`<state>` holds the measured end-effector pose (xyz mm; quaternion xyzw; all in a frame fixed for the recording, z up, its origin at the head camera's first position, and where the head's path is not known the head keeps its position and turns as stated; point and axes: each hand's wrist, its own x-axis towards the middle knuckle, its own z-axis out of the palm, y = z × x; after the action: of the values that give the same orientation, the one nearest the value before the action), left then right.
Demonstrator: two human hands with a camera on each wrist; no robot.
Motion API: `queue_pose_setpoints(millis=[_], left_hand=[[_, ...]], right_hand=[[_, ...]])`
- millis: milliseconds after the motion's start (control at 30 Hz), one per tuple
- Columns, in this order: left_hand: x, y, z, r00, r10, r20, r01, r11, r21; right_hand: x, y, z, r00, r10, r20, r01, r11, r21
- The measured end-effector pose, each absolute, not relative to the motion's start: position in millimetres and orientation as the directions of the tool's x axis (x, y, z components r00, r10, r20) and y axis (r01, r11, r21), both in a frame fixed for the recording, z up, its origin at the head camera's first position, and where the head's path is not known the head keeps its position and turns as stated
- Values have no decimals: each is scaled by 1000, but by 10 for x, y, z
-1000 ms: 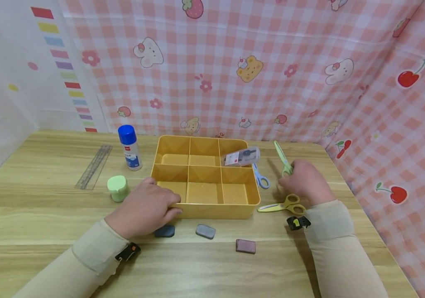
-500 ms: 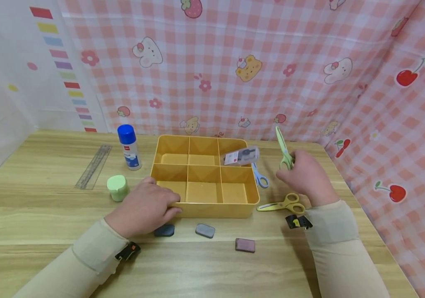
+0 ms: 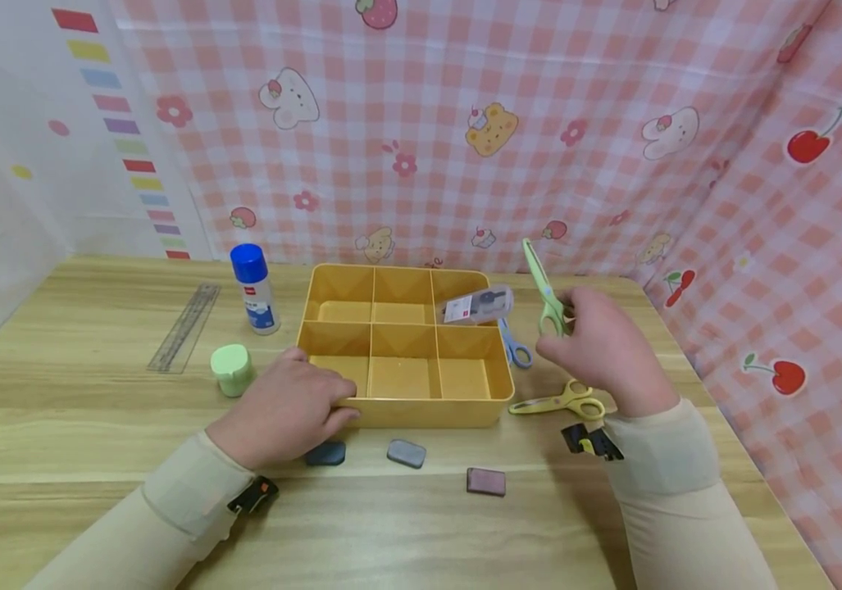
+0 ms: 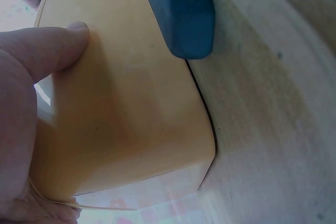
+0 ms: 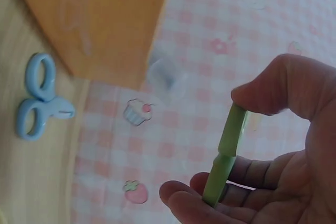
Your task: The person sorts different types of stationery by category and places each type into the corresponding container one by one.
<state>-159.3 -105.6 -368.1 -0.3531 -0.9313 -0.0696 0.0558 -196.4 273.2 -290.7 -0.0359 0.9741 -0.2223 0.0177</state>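
My right hand [image 3: 605, 348] pinches a pair of green scissors [image 3: 544, 287] by the handles, blades pointing up and away, raised over the table right of the box. The right wrist view shows the green scissors [image 5: 227, 153] edge-on between thumb and fingers. With its thumb on the outer front wall, my left hand [image 3: 288, 410] grips the front left rim of the yellow six-compartment box [image 3: 428, 414]. A clear plastic case [image 3: 478, 305] with dark contents leans in the back right compartment, sticking out over the rim.
Blue scissors [image 3: 515, 348] and yellow scissors [image 3: 561, 403] lie right of the box. In front are a dark blue block [image 3: 326, 453], a grey block [image 3: 407, 453] and a purple block [image 3: 486, 482]. At left: glue bottle [image 3: 257, 299], green lidded container [image 3: 232, 370], clear ruler [image 3: 184, 329].
My right hand has lifted the green scissors off the table and carried them slightly left, toward the box. The left hand keeps its grip on the rim.
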Motion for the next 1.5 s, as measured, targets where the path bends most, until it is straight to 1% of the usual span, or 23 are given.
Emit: queue_pose_setpoints(millis=[200, 433, 767, 967, 1233, 1500], left_hand=[[-1592, -1053, -3679, -747, 649, 144, 663, 744, 89], [-1595, -1059, -3679, -745, 650, 152, 665, 743, 84], [-1600, -1066, -3683, -742, 652, 156, 668, 738, 93], [-1600, -1059, -3675, -744, 651, 151, 667, 739, 99], [-1595, -1058, -3674, -745, 650, 149, 666, 739, 106], [-1597, -1059, -3685, -744, 650, 152, 666, 738, 105]], right_hand=[[-1869, 2648, -2837, -989, -149, -14, -127, 885, -447], [-1762, 2574, -2778, -972, -230, -37, -187, 866, -464], [-1705, 2547, -2781, -934, -355, -36, -313, 865, -391], [-1690, 2532, -2794, -908, -416, -45, -369, 847, -383], [-1677, 2533, -2817, -886, -453, -94, -386, 836, -389], [-1676, 2522, -2829, -883, -443, -151, -363, 852, -378]])
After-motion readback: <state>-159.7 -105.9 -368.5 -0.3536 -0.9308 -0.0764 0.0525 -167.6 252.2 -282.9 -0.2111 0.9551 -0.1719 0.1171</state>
